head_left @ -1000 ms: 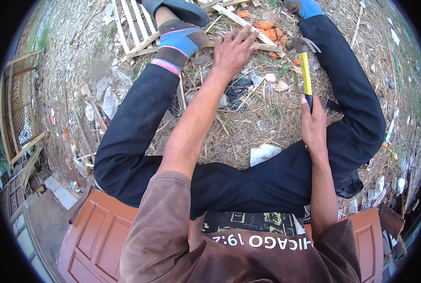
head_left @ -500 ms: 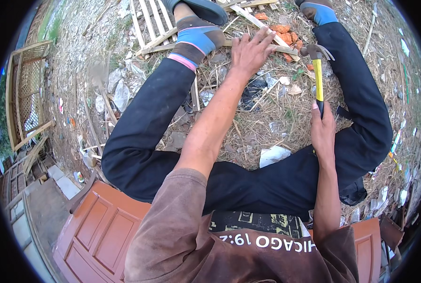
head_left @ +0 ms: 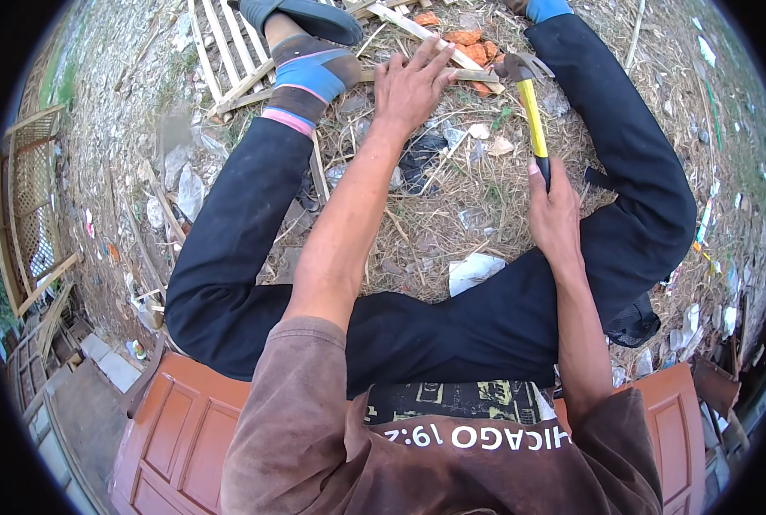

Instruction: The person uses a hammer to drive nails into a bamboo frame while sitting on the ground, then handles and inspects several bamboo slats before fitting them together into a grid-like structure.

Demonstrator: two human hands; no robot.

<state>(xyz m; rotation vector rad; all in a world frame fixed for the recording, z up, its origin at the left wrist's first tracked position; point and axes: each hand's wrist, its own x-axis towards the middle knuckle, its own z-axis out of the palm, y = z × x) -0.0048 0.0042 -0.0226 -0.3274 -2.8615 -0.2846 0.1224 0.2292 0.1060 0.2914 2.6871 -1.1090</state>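
My left hand (head_left: 410,90) lies over a thin wooden strip (head_left: 473,75), fingers spread and stretched out across it and a second, slanting strip (head_left: 424,33). The two strips meet at their right ends. My right hand (head_left: 557,210) is closed around the black grip of a claw hammer (head_left: 533,120) with a yellow handle. Its metal head is up beside the strips' right ends; whether it touches them I cannot tell. Orange brick chunks (head_left: 466,39) lie between and next to the strips. Any nail is too small to make out.
My legs (head_left: 228,223) are bent out to both sides, a sandalled foot (head_left: 314,73) beside the slatted wooden frame (head_left: 228,51). A white scrap (head_left: 475,273) lies on the straw-strewn ground. Behind me is a reddish-brown panelled door (head_left: 173,438); a lattice panel (head_left: 35,206) stands far left.
The whole view has shifted, so most things sit further left and slightly higher. The hammer leans a little more left, its head closer to the strips' ends. My left hand keeps its place on the wood.
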